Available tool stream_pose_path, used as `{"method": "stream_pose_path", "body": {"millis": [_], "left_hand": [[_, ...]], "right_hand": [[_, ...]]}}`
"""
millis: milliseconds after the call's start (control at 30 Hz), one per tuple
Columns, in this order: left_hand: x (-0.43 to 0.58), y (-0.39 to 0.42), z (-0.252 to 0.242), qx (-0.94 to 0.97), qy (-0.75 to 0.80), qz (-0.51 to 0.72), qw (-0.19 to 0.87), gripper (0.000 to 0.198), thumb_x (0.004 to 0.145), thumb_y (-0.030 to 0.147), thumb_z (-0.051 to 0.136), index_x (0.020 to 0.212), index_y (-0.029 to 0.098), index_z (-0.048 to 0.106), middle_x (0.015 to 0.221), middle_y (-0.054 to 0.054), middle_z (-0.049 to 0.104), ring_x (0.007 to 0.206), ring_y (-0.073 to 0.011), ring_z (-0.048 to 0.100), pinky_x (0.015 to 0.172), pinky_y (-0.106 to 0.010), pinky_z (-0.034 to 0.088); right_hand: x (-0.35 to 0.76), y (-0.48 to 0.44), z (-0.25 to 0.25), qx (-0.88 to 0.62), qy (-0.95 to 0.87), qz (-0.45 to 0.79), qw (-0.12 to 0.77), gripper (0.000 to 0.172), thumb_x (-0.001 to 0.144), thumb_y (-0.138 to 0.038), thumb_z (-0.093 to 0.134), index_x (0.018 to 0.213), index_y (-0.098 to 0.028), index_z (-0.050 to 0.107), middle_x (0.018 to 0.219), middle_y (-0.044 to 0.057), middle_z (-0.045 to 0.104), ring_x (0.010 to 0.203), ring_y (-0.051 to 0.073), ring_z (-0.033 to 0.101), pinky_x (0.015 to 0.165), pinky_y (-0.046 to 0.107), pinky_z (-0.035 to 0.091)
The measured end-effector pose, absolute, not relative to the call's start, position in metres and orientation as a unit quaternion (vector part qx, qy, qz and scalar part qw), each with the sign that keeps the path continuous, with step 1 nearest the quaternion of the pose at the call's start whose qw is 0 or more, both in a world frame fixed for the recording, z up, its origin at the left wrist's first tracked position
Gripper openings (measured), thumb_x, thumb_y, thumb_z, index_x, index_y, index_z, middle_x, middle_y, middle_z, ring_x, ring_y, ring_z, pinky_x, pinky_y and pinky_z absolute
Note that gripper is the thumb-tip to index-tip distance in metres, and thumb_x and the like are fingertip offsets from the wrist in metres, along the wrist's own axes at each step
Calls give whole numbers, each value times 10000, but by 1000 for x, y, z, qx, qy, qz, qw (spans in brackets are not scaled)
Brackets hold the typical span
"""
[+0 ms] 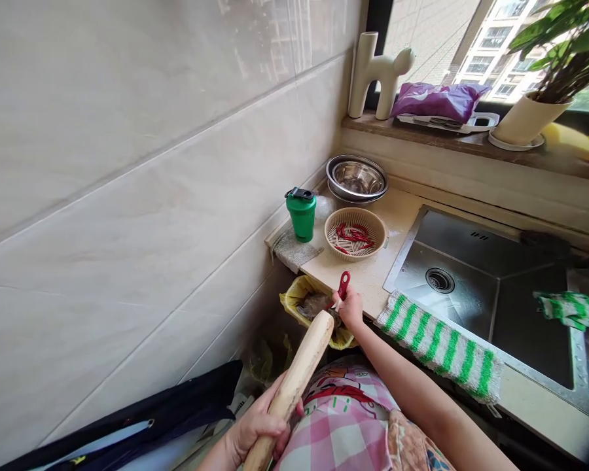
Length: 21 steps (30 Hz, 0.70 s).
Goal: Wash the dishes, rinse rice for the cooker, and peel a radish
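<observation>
My left hand [256, 428] is closed around the lower end of a long pale root vegetable [302, 365], which points up and away over a bin lined with a yellow bag [300, 299]. My right hand [351, 307] grips a red-handled peeler [342, 286] against the vegetable's far tip. Peelings lie inside the bin. I wear a pink checked apron [341, 425].
On the counter stand a green cup [301, 214], a beige basket of red chillies [356, 233] and stacked steel bowls [356, 178]. A steel sink [476, 281] lies to the right with a green-striped cloth [439, 345] over its front edge. A plant pot [525, 121] sits on the windowsill.
</observation>
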<state>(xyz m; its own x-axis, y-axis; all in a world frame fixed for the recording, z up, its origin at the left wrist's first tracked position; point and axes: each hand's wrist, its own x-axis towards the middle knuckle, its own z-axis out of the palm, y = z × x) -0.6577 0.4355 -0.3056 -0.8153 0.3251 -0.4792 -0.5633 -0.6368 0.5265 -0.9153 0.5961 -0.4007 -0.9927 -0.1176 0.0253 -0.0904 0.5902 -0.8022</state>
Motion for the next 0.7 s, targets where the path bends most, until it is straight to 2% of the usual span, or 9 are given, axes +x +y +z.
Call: {"method": "stream_pose_path", "body": {"millis": [100, 167, 233, 300, 400, 500, 600, 700], "left_hand": [[-666, 432, -310, -184, 370, 874, 254, 465, 638, 226, 658, 1101, 265, 634, 1030, -34, 650, 536, -135, 615, 427, -236, 442], [-675, 432, -319, -217, 374, 869, 239, 352, 642, 239, 622, 990, 200, 662, 962, -31, 653, 589, -152, 619, 466, -249, 469], [-686, 436, -329, -257, 376, 862, 221, 279, 670, 245, 579, 922, 160, 662, 873, -32, 648, 601, -148, 606, 486, -250, 475], [-697, 441, -338, -283, 381, 857, 203, 249, 692, 243, 554, 898, 143, 650, 840, -35, 640, 590, -140, 599, 479, -239, 469], [-714, 451, -346, -292, 389, 852, 195, 322, 677, 237, 584, 984, 148, 618, 895, -50, 638, 542, -126, 599, 436, -220, 442], [-728, 455, -344, -294, 395, 845, 209, 509, 648, 253, 628, 1141, 163, 544, 910, -68, 632, 497, -126, 596, 407, -216, 422], [-731, 453, -335, -276, 402, 841, 234, 557, 657, 266, 643, 1192, 184, 513, 942, -73, 622, 521, -125, 607, 420, -212, 424], [-719, 448, -325, -241, 414, 841, 251, 519, 667, 273, 645, 1174, 216, 545, 984, -66, 619, 521, -116, 600, 407, -204, 411]], "right_hand": [[-918, 599, -397, -142, 919, -366, -34, 245, 818, -434, 543, 728, -206, 531, 711, 52, 606, 752, 224, 537, 769, 356, 364], [-920, 601, -391, -181, 918, -348, -52, 251, 827, -431, 553, 717, -207, 534, 742, 63, 609, 799, 233, 536, 791, 367, 359], [-920, 604, -381, -171, 908, -375, -69, 277, 829, -455, 549, 709, -207, 528, 737, 60, 600, 793, 229, 528, 792, 371, 366], [-912, 602, -369, -111, 882, -454, -63, 312, 827, -500, 537, 726, -205, 519, 706, 43, 582, 728, 212, 519, 739, 353, 390], [-883, 592, -353, -20, 795, -606, 24, 339, 826, -539, 519, 766, -205, 510, 642, 0, 541, 587, 168, 483, 587, 293, 395], [-846, 575, -346, -6, 725, -681, 106, 321, 799, -526, 558, 814, -207, 535, 615, -25, 518, 532, 144, 454, 518, 264, 377], [-833, 565, -352, -15, 722, -684, 101, 295, 786, -500, 568, 826, -207, 554, 661, -12, 558, 584, 153, 495, 564, 267, 405], [-855, 567, -367, 27, 767, -637, 75, 304, 782, -509, 538, 748, -207, 525, 637, -4, 562, 582, 163, 504, 585, 278, 398]]}}
